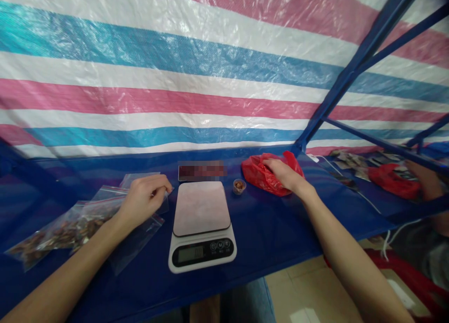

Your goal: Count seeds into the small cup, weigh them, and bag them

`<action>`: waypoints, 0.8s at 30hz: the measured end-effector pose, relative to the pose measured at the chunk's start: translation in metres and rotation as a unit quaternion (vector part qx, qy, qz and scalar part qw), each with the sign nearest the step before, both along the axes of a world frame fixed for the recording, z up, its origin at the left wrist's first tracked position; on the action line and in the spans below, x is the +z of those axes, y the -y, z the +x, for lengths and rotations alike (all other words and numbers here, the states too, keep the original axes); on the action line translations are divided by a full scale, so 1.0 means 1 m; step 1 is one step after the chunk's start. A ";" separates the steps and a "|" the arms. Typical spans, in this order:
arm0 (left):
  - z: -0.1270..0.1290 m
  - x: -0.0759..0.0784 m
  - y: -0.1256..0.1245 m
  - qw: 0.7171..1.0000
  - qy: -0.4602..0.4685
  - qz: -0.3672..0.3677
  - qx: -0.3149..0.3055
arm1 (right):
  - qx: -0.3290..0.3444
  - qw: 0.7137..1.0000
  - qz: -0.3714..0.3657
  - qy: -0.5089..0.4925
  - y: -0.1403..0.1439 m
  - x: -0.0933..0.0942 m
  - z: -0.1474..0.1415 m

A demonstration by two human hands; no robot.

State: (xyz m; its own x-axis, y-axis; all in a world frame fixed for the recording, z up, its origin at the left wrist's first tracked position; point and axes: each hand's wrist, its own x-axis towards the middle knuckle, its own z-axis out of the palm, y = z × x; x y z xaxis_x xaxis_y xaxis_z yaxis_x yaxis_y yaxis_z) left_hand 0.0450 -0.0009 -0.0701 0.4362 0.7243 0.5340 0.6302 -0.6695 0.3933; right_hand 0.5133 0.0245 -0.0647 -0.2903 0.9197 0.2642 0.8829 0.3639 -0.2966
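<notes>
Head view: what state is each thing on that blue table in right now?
Scale: platform bare, display lit.
Red bag: crumpled, right hand reaching in.
Clear zip bags: lying flat, some filled, left hand pinching one.
Small cup: upright, holding brown bits.

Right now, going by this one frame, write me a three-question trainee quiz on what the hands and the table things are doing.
1. True or false: something lies on the platform of the white scale.
2. What does the right hand rest on? A) red plastic bag B) small cup of brown pieces C) the scale
3. Fill in: the left hand pinches the edge of a clear ____ lying left of the scale.

Key
1. False: the platform is bare.
2. A
3. Zip bag; more such bags, some holding brown pieces, lie further left.
</notes>
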 end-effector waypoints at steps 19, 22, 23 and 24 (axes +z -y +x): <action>0.005 -0.005 0.000 1.000 0.014 -0.008 -0.013 | -0.034 0.967 0.238 -0.082 0.026 0.049 -0.021; 0.005 -0.005 -0.001 1.000 0.008 -0.015 -0.010 | 0.014 0.963 0.224 -0.147 0.039 0.054 -0.050; 0.006 -0.004 -0.001 1.000 0.006 -0.018 -0.009 | 0.049 0.965 0.199 -0.165 0.043 0.054 -0.060; 0.006 -0.004 -0.001 1.000 0.004 -0.021 -0.008 | 0.090 0.966 0.167 -0.173 0.046 0.052 -0.069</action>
State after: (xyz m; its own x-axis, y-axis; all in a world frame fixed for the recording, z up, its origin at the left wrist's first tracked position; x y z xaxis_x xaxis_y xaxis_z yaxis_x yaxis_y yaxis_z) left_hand 0.0511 0.0004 -0.0742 0.4436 0.7388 0.5074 0.6161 -0.6625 0.4260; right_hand 0.4446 -0.0214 -0.0126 -0.2781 0.7086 0.6485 0.6650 0.6292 -0.4024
